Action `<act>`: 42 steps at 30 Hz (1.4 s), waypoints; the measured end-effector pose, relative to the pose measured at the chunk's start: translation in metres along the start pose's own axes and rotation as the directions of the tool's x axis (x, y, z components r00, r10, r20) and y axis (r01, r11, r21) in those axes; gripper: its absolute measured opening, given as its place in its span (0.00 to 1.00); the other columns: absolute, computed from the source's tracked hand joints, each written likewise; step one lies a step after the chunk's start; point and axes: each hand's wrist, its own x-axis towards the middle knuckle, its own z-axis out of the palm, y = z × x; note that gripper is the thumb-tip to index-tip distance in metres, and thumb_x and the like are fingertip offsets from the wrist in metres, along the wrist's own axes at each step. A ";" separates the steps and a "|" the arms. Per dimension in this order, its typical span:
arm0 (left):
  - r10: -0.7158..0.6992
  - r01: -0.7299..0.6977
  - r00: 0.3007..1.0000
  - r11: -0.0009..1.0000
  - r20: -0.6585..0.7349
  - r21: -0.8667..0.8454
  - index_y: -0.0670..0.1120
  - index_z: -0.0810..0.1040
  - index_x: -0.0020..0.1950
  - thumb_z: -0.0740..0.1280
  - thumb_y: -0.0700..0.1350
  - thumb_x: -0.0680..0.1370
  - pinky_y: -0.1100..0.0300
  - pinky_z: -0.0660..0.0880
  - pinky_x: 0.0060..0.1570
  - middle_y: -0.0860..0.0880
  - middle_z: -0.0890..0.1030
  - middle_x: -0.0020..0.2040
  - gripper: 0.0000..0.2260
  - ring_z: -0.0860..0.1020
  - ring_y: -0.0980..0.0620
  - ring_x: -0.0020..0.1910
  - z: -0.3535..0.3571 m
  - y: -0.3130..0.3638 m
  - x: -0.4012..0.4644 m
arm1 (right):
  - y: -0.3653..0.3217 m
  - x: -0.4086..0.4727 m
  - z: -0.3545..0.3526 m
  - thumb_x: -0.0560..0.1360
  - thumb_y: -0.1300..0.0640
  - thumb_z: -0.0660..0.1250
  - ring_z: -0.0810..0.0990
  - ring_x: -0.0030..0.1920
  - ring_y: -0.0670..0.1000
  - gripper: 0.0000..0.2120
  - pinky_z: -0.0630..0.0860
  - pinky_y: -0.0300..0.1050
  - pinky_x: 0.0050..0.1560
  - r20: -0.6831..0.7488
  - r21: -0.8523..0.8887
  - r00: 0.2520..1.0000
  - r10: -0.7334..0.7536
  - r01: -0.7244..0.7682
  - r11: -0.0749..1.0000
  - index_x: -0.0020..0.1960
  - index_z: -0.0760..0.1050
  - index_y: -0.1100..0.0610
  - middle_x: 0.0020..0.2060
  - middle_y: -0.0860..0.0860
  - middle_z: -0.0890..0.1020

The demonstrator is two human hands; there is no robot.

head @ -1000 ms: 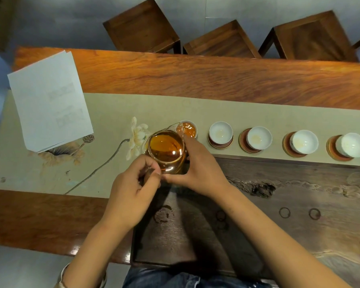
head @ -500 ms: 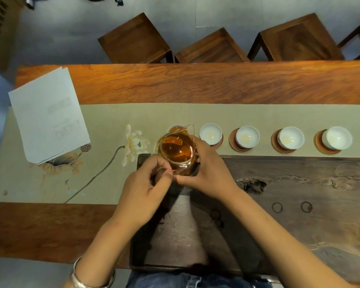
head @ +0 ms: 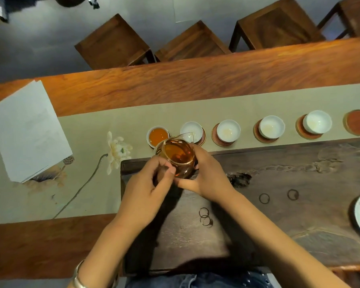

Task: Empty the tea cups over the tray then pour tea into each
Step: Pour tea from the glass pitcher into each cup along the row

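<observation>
Head view, looking down: both hands are wrapped around one glass pitcher point(head: 176, 157) of amber tea, held over the far left corner of the dark wooden tray point(head: 279, 194). Right hand point(head: 206, 175) cups its right side, left hand point(head: 148, 183) pinches the near side with thumb and fingers curled in, so both are closed on the pitcher. Its spout sits over the second cup point(head: 192, 129).

Counting cups: five small white ones in a row on the beige runner point(head: 92, 163) just past the tray. The leftmost cup point(head: 158, 136) is full of tea; the third cup point(head: 228, 130), fourth cup point(head: 271, 126) and fifth cup point(head: 317, 122) look nearly empty. Coasters show under most of them, plus one bare coaster point(head: 359, 122) at the right end.

Also on the desk point(head: 175, 86): a stack of paper point(head: 27, 132) on the left. Three full stools point(head: 114, 42) behind it, and the edge of a fourth.
</observation>
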 end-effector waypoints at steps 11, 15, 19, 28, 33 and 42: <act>-0.025 0.025 0.999 1.000 -0.032 -0.019 0.57 0.76 0.49 0.60 0.62 0.77 0.56 0.76 0.40 0.58 0.81 0.41 0.12 0.80 0.57 0.42 -0.001 -0.004 0.014 | 0.004 0.007 0.011 0.61 0.32 0.73 0.79 0.56 0.39 0.36 0.74 0.33 0.52 0.014 0.041 0.995 0.097 -0.097 0.994 0.65 0.72 0.42 0.56 0.40 0.81; -0.038 0.037 0.999 0.999 -0.032 -0.012 0.57 0.76 0.49 0.59 0.63 0.76 0.52 0.78 0.42 0.56 0.81 0.42 0.13 0.80 0.57 0.42 -0.004 -0.005 0.018 | -0.003 0.011 0.013 0.61 0.30 0.73 0.78 0.54 0.34 0.30 0.72 0.27 0.50 -0.016 0.047 0.996 0.092 -0.091 0.995 0.61 0.69 0.30 0.52 0.31 0.79; -0.039 0.038 0.999 0.999 -0.037 -0.012 0.57 0.76 0.49 0.59 0.63 0.76 0.55 0.77 0.40 0.55 0.81 0.41 0.13 0.80 0.56 0.41 -0.008 -0.007 0.022 | -0.013 0.014 0.014 0.63 0.30 0.73 0.74 0.52 0.25 0.26 0.67 0.18 0.47 -0.030 0.047 0.997 0.077 -0.075 0.996 0.56 0.64 0.21 0.51 0.19 0.74; -0.023 0.022 0.999 1.000 -0.043 -0.020 0.57 0.76 0.47 0.63 0.57 0.79 0.68 0.71 0.36 0.56 0.81 0.42 0.05 0.79 0.58 0.39 -0.013 -0.005 0.026 | -0.016 0.017 0.018 0.64 0.31 0.73 0.75 0.53 0.27 0.24 0.68 0.20 0.47 -0.038 0.071 0.995 0.096 -0.093 0.993 0.56 0.65 0.22 0.51 0.21 0.75; -0.036 0.034 0.999 0.999 -0.039 -0.041 0.57 0.77 0.47 0.64 0.57 0.79 0.63 0.74 0.39 0.56 0.82 0.42 0.06 0.80 0.57 0.41 -0.014 -0.004 0.028 | -0.018 0.016 0.019 0.64 0.32 0.73 0.76 0.53 0.27 0.25 0.69 0.21 0.48 -0.039 0.077 0.994 0.103 -0.100 0.992 0.56 0.65 0.21 0.51 0.21 0.75; 0.007 -0.007 0.999 1.000 -0.051 -0.013 0.58 0.76 0.47 0.61 0.61 0.76 0.72 0.71 0.37 0.60 0.81 0.43 0.10 0.79 0.61 0.42 -0.016 -0.002 0.029 | -0.019 0.015 0.020 0.63 0.33 0.73 0.77 0.52 0.29 0.23 0.70 0.22 0.47 -0.038 0.115 0.992 0.117 -0.112 0.987 0.55 0.68 0.25 0.50 0.24 0.77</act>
